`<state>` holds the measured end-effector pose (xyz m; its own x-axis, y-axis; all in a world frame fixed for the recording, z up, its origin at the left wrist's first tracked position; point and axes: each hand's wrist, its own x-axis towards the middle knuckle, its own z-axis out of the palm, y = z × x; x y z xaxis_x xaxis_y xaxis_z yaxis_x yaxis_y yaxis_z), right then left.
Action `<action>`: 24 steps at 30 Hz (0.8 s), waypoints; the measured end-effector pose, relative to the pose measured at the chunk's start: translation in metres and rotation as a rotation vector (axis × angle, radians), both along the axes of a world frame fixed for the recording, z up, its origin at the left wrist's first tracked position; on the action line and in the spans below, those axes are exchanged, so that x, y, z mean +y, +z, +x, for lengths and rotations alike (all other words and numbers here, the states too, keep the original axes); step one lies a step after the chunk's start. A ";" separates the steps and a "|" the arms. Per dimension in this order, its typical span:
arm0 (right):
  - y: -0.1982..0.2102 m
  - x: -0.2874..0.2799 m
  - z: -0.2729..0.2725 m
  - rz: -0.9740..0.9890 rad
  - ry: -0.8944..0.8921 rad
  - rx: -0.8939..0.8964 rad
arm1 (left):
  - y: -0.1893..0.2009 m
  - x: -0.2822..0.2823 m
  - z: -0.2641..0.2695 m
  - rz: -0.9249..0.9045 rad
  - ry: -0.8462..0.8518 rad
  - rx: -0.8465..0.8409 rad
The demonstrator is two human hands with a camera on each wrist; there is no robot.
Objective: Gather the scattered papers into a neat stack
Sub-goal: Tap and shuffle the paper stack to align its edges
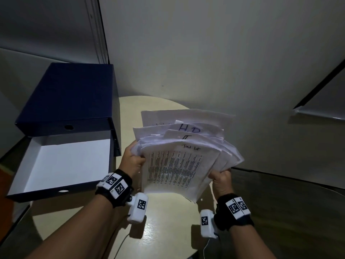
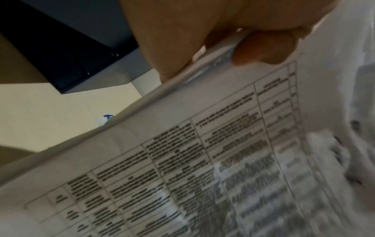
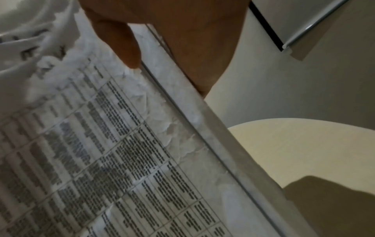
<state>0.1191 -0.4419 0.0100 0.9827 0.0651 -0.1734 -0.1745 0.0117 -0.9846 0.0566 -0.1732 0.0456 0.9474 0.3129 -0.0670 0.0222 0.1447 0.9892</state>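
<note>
A bundle of crumpled white papers (image 1: 183, 152) is held up above the round table (image 1: 168, 217), fanned out with uneven edges. The front sheet carries a printed table of text (image 2: 202, 168); sheets behind show handwriting. My left hand (image 1: 133, 158) grips the bundle's left edge, thumb on the front sheet (image 2: 261, 46). My right hand (image 1: 220, 177) grips the right edge, thumb pressed on the printed sheet (image 3: 121, 48). The sheets' lower edges hang just above the tabletop.
An open dark blue box (image 1: 63, 165) with a white inside sits at the table's left edge, its lid (image 1: 71, 96) raised behind it. A grey wall (image 1: 205, 53) stands behind the table. A dark surface (image 1: 289, 202) lies to the right.
</note>
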 end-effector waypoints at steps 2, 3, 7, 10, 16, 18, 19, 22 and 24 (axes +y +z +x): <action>0.004 0.003 0.001 0.009 0.020 0.008 | -0.005 0.005 0.004 0.002 0.017 0.017; 0.005 0.005 0.003 0.013 0.044 0.007 | -0.006 0.008 0.007 -0.006 0.031 0.032; 0.005 0.008 0.011 0.060 0.030 -0.003 | -0.009 0.018 0.016 -0.094 0.085 0.036; 0.007 0.011 0.014 0.048 0.043 -0.003 | -0.010 0.021 0.019 -0.106 0.131 0.084; 0.004 0.019 0.013 0.010 0.046 -0.035 | -0.019 0.021 0.025 -0.005 0.147 0.089; 0.008 0.019 0.014 0.031 0.033 -0.071 | -0.012 0.019 0.024 0.009 0.163 0.039; 0.008 0.019 0.016 0.020 0.041 -0.078 | -0.011 0.018 0.025 0.020 0.144 0.018; 0.003 0.023 0.013 -0.058 0.077 -0.062 | -0.003 0.008 0.022 0.085 0.084 0.067; 0.000 0.025 0.008 -0.077 0.047 0.000 | -0.001 -0.001 0.018 0.042 0.113 0.101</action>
<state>0.1276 -0.4169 0.0099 0.9790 0.0972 -0.1794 -0.1729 -0.0719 -0.9823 0.0747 -0.1745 0.0444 0.8953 0.4212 -0.1448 0.1077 0.1105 0.9880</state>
